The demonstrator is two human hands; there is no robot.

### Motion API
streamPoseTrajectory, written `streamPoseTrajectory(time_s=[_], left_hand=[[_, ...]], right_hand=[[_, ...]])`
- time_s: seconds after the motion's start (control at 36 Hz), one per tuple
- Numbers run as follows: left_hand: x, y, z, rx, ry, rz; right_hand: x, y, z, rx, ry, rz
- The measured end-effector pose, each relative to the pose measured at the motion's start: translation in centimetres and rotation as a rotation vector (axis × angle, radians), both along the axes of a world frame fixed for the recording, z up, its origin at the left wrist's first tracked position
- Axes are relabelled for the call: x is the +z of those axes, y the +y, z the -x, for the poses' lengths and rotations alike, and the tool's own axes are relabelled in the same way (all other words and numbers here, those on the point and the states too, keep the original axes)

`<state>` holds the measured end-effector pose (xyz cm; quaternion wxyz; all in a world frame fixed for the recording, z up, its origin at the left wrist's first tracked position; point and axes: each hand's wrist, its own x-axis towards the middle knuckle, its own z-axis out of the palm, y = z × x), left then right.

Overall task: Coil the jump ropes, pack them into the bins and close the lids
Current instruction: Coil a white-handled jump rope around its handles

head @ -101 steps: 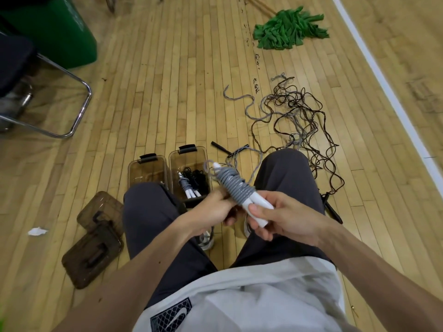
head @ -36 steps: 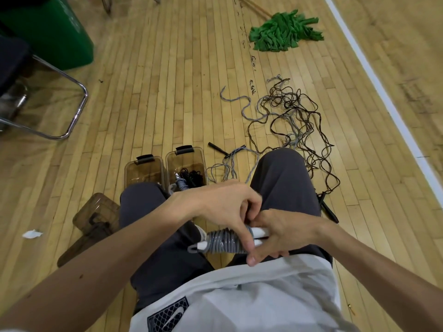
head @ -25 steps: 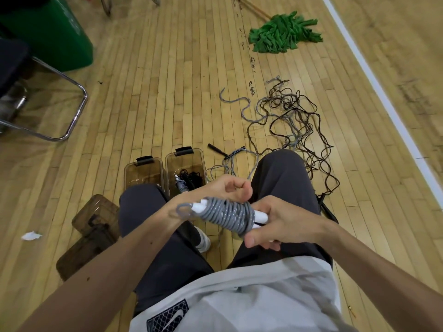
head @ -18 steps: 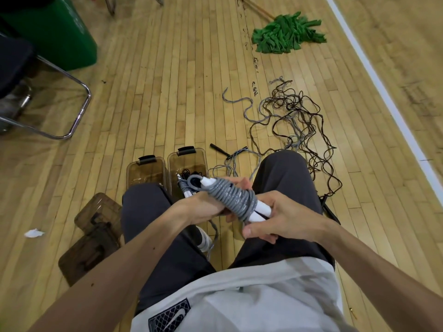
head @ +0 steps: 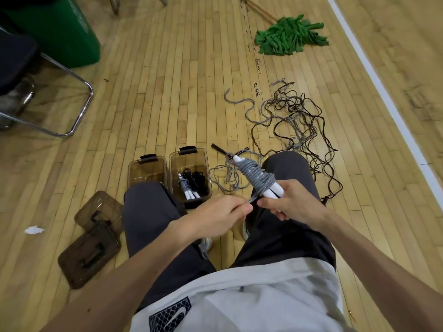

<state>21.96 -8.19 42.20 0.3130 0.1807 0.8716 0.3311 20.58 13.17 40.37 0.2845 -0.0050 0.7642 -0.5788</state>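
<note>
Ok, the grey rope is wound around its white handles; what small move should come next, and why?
Probably tuck the loose end under the last wraps. The left hand pinches that end just below the grey coil, the right hand grips the white handles, so the coil looks finished but unsecured.

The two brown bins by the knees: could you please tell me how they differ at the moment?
The right bin holds a coiled grey rope and a black rope; the left bin shows no rope. The left bin's near end hides behind a knee; the right bin shows nearly whole. Both are translucent brown, lidless, with black latches.
</note>
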Motion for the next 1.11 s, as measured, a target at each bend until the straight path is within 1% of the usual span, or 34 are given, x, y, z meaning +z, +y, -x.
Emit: streamPoseTrajectory(time_s=[0.08, 0.22, 0.28, 0.33, 0.42, 0.53, 0.61, 0.69, 0.81, 0.94, 1.0, 1.11], left_hand=[[0.5, -0.2, -0.1, -0.073, 0.096, 0.100], [1.8, -0.4, 0.6, -0.209, 0.328, 0.308], [2.2, -0.4, 1.0, -0.262, 0.417, 0.355], [2.6, -0.3, 1.3, -0.307, 0.480, 0.365], [3.4, -0.2, 2.1, -0.347, 0.516, 0.317], [3.9, -0.2, 3.5, -0.367, 0.541, 0.215], [4.0, -0.2, 4.5, -0.363, 0.496, 0.146], [3.8, -0.4, 5.2, -0.331, 0.355, 0.079], [3.7, -0.4, 5.8, -0.282, 0.154, 0.062], [3.7, -0.1, 6.0, -0.270, 0.056, 0.029], [3.7, -0.1, 5.9, -0.273, 0.025, 0.017], [3.1, 0.2, 5.5, -0.336, -0.070, 0.052]], right_hand=[[-0.4, 0.0, 0.0, 0.037, 0.008, -0.045], [-0.9, 0.2, 0.1, 0.134, 0.001, -0.186], [-0.9, 0.0, 0.1, 0.179, -0.017, -0.234], [-0.8, -0.4, 0.1, 0.219, -0.028, -0.273], [-0.7, -1.0, -0.1, 0.282, -0.040, -0.316], [-0.2, -1.3, -0.5, 0.351, -0.109, -0.212], [0.3, -1.3, -0.8, 0.393, -0.166, -0.127], [0.5, -1.2, -1.2, 0.412, -0.278, 0.011], [0.4, -0.9, -1.5, 0.441, -0.389, 0.180], [-0.1, -1.2, -1.9, 0.394, -0.469, 0.364], [0.0, -1.1, -1.9, 0.416, -0.458, 0.348], [0.8, -1.3, -1.6, 0.587, -0.372, 0.109]])
